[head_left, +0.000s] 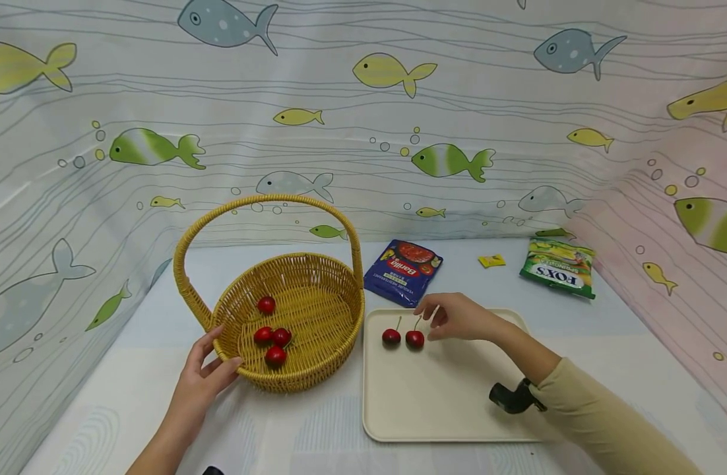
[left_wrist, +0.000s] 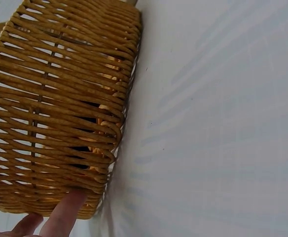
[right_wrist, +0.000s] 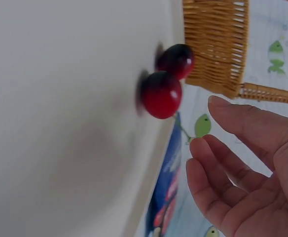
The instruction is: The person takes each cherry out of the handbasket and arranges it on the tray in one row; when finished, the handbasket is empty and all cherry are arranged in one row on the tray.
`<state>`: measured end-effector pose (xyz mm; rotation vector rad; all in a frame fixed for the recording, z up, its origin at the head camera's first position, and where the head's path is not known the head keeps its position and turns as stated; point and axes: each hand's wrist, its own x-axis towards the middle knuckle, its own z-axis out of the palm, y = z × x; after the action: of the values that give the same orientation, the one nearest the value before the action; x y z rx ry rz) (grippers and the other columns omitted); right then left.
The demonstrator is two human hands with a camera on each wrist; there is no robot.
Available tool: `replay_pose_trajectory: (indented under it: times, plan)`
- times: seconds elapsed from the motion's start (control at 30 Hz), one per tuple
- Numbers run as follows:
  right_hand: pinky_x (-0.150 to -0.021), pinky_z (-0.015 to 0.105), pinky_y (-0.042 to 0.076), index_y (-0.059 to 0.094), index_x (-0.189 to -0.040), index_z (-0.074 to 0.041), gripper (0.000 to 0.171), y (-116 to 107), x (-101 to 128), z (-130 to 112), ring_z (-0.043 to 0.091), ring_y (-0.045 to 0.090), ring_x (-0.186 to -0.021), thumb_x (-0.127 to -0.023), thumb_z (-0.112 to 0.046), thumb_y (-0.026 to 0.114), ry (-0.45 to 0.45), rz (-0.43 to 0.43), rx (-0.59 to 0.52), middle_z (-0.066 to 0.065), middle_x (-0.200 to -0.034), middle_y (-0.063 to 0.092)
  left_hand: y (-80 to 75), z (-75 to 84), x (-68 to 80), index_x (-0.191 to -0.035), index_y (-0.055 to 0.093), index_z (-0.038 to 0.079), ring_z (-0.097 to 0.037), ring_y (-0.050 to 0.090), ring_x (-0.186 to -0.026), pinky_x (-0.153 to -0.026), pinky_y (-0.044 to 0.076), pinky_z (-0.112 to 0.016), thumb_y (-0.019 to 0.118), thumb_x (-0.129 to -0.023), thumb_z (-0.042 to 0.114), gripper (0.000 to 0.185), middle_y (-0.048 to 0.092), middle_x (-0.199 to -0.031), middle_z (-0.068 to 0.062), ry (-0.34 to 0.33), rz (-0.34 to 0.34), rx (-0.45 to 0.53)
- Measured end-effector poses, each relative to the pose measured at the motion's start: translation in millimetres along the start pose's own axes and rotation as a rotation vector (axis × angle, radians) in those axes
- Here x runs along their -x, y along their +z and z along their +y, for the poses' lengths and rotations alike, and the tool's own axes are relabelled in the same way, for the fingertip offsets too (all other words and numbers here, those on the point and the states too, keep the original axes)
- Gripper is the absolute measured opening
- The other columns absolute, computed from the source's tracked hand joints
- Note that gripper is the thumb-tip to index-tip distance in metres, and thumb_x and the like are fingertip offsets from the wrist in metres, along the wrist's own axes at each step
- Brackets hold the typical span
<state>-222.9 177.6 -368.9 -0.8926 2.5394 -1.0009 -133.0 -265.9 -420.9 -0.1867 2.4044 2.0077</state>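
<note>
My left hand rests against the near left side of a yellow wicker basket, fingertips at its rim. In the left wrist view, fingers touch the basket's woven outer wall. Several red cherries lie inside toward the basket's left. On a cream tray, two dark red cherries stand side by side with stems upward, a left cherry and a right cherry. Just right of them is my right hand, thumb and fingers apart, with fingertips close around the right cherry's stem.
Behind the tray lies a blue Barilla pouch. Farther right are a small yellow packet and a green Fox's bag. The basket's tall handle arches above it. A fish-patterned curtain encloses the table's back and sides.
</note>
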Motion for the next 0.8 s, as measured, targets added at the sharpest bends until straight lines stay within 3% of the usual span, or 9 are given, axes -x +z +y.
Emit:
replay_pose_trajectory:
  times: [0.3, 0.63, 0.8]
  plan:
    - [-0.075, 0.025, 0.052, 0.062, -0.109, -0.01, 0.034, -17.6, -9.7, -26.4, 0.017, 0.06, -0.085, -0.078, -0.006, 0.074, -0.056, 0.041, -0.014, 0.001, -0.096, 0.061, 4.7, 14.1, 6.7, -0.149, 0.014, 0.02, -0.041, 0.027, -0.129, -0.082, 0.05, -0.025, 0.062, -0.09, 0.027, 0.076, 0.005, -0.15, -0.019, -0.036, -0.001, -0.006]
    - [-0.076, 0.026, 0.052, 0.063, -0.109, -0.009, 0.035, -24.0, -28.6, -59.0, 0.016, 0.061, -0.089, -0.077, -0.006, 0.075, -0.143, 0.06, 0.018, 0.002, -0.103, 0.063, 9.2, 29.0, 12.2, -0.148, 0.011, 0.015, -0.041, 0.027, -0.129, -0.084, 0.049, -0.028, 0.059, -0.092, 0.019, 0.074, 0.002, -0.151, -0.019, -0.068, 0.006, -0.016]
    - [-0.077, 0.024, 0.052, 0.063, -0.108, -0.011, 0.033, -23.0, -37.4, -72.4, 0.019, 0.061, -0.091, -0.078, -0.007, 0.075, -0.165, 0.044, 0.007, 0.0, -0.104, 0.061, 8.5, 27.4, 10.9, -0.148, 0.012, 0.017, -0.04, 0.027, -0.129, -0.082, 0.05, -0.025, 0.06, -0.092, 0.021, 0.074, 0.002, -0.151, -0.019, -0.081, 0.013, -0.019]
